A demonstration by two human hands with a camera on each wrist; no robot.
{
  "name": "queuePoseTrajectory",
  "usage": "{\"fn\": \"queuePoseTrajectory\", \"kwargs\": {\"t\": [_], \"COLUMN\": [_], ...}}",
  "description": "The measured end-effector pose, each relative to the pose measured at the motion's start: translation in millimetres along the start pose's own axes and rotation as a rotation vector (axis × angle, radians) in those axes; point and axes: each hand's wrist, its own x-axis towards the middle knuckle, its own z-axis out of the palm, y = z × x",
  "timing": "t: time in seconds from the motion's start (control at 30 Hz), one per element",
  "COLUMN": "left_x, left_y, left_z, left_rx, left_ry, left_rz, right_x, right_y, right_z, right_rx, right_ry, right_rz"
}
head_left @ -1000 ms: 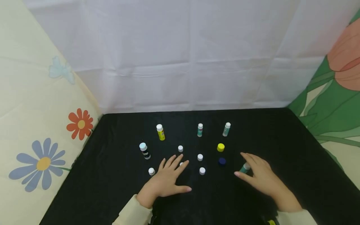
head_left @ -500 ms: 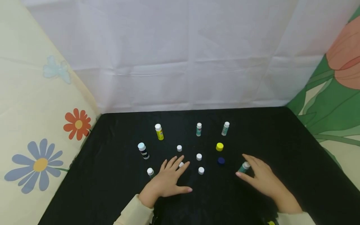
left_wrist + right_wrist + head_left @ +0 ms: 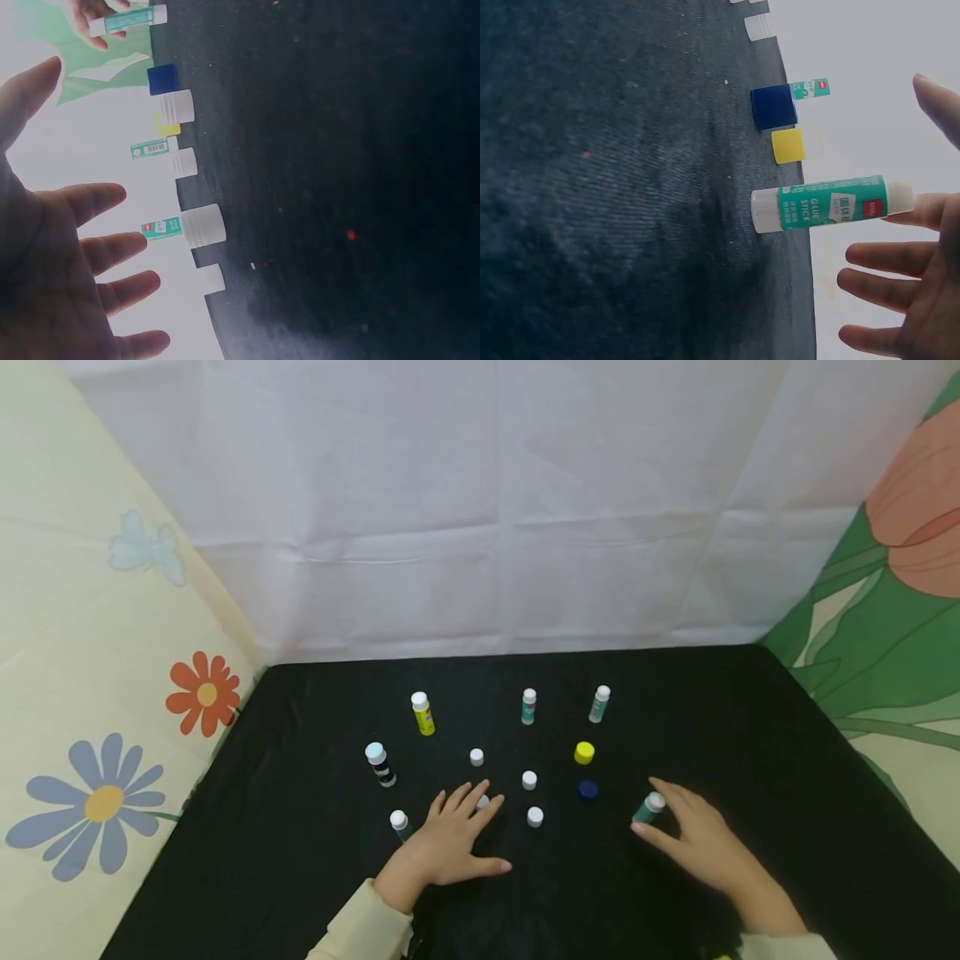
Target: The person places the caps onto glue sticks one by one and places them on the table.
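A green-labelled glue stick stands upright between the spread thumb and index finger of my right hand. In the right wrist view, the thumb is clearly apart from the glue stick, while the index finger overlaps its white top end. My left hand, palm down with fingers spread, hovers over the black cloth and holds nothing. Its fingers partly cover a small white cap. Beside that wrist another white-topped stick stands, its lower part hidden by the hand.
Further white caps, a yellow cap and a dark blue cap sit mid-table. Behind them stand a yellow glue stick and two green ones. A dark-blue-labelled stick is at left. White cloth hangs behind.
My right hand has drawn slightly back to the right, so more of the glue stick shows. The left hand stays nearly still. The view has shifted a little.
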Motion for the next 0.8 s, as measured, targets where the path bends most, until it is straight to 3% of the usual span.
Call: {"fn": "queuePoseTrajectory", "kwargs": {"t": [0.2, 0.8], "left_x": [2.5, 4.7], "left_y": [-2.1, -4.2], "left_z": [2.7, 7.4], "left_rx": [-0.002, -0.022], "left_ry": [-0.008, -0.021], "left_rz": [-0.012, -0.029], "right_x": [1.2, 2.2], "right_y": [-0.1, 3.7], "right_z": [0.3, 6.4], "right_rx": [0.014, 0.096], "right_ry": [-0.058, -0.060], "right_rz": [0.057, 0.111]}}
